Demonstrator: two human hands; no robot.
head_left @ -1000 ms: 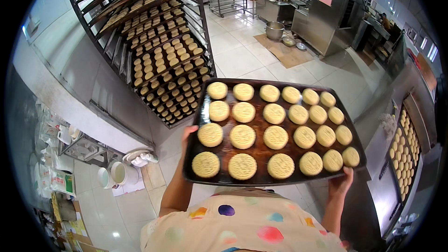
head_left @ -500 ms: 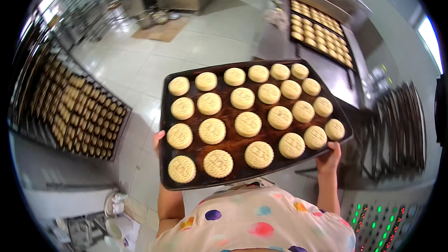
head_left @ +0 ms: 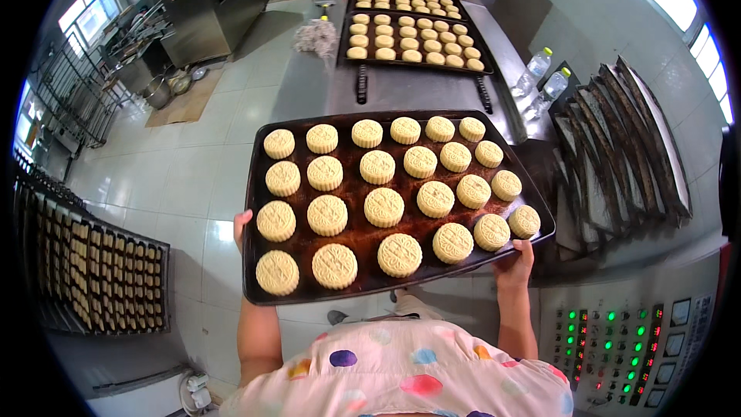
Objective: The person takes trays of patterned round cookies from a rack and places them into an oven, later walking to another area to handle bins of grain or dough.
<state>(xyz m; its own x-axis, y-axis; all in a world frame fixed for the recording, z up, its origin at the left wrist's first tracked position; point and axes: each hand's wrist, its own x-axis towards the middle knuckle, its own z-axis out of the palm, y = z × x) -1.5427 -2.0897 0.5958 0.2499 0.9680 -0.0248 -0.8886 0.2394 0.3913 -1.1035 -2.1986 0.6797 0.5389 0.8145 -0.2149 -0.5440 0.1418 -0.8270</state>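
Observation:
I carry a dark baking tray [head_left: 356,224] in front of my body. Several rows of pale, round mooncakes [head_left: 384,207] with fluted sides and stamped tops sit on it. My left hand [head_left: 242,224] grips the tray's left edge; most of its fingers are hidden underneath. At the near right edge, my right hand [head_left: 515,265] holds the tray with its thumb on the rim, the other fingers mostly under it. Beyond the tray, two more dark trays of mooncakes [head_left: 411,55] lie one behind the other on a steel surface [head_left: 309,89] with dark strips along it.
Plastic bottles [head_left: 549,91] with green caps stand right of the steel surface, near stacked dark trays [head_left: 617,147]. A panel with lit indicators [head_left: 610,344] is at lower right. A rack of filled trays [head_left: 166,286] stands at left. A mop-like grey bundle [head_left: 316,37] lies by the surface's left side.
My view has turned right, bringing the steel surface and its trays ahead of me and the rack farther left. Both hands keep hold of the tray.

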